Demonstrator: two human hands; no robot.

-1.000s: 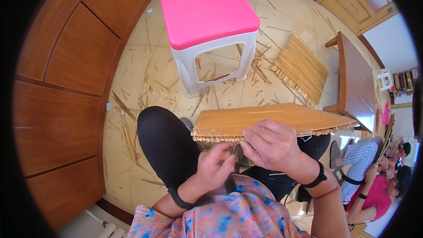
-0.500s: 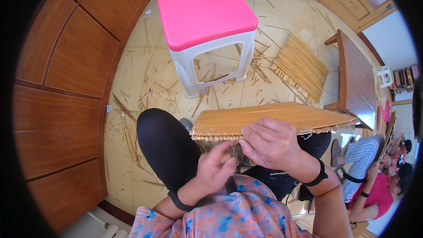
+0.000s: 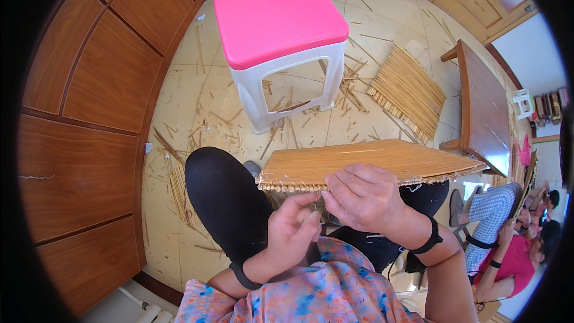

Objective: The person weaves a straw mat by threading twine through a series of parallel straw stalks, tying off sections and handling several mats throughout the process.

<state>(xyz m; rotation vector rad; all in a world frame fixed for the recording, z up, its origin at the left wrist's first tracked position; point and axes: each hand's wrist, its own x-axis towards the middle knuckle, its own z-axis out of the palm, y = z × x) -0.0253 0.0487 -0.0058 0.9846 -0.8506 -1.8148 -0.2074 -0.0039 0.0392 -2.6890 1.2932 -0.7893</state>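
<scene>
A tan mat of thin reed sticks (image 3: 365,155) lies across my lap, its near edge showing stick ends tied with white thread. My right hand (image 3: 362,200) grips that edge from above, fingers curled over the sticks. Just below and left of it, my left hand (image 3: 294,230) has thumb and forefinger closed on a thin thread (image 3: 317,203) that hangs from the mat's edge; exactly where the thread runs between the fingers is hard to make out.
A pink-topped white stool (image 3: 281,18) stands ahead among scattered sticks. Another reed mat (image 3: 406,90) lies beside a low wooden table (image 3: 478,107). Wooden cabinets (image 3: 89,161) line the left. A co-worker in pink (image 3: 508,269) and others sit at right.
My right hand has shifted slightly up over the last second, then a little down and left, still on the mat. My left hand stays at the thread with small finger movements.
</scene>
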